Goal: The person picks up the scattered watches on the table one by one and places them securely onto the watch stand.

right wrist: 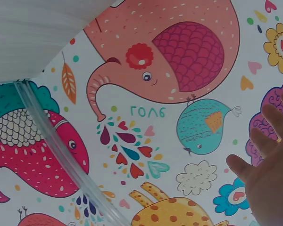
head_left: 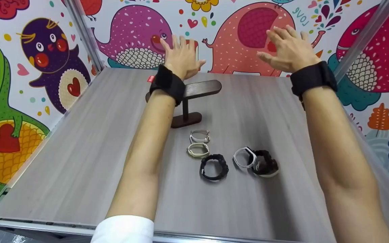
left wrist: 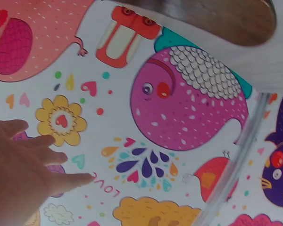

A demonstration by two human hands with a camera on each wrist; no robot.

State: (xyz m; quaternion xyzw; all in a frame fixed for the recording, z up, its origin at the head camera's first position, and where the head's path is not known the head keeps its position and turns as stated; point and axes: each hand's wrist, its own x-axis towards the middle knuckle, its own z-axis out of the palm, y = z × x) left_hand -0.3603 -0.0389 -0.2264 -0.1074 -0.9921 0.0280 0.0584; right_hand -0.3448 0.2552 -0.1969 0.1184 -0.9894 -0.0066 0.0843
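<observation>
My left hand [head_left: 181, 59] is raised with its fingers spread, above the far part of the table and beyond the bar of a dark T-shaped watch stand [head_left: 203, 88]. In the left wrist view the stand's bar crosses the top edge. Up at the right, my right hand [head_left: 289, 50] also has its fingers spread, in front of the wall. Neither hand holds anything. Nearer on the table lie a pale grey watch [head_left: 200, 136], a pale green watch [head_left: 198, 150] and a black watch [head_left: 214, 167]. Beside them, a white wristband [head_left: 244, 157] touches another black watch [head_left: 265, 162].
The grey wood-grain table [head_left: 79, 162] is bounded by walls with cartoon animal prints [head_left: 140, 33]. Metal posts [head_left: 86, 33] stand at its back corners. A small red tag [head_left: 151, 78] shows beside my left wrist. Black bands [head_left: 314, 79] wrap both wrists.
</observation>
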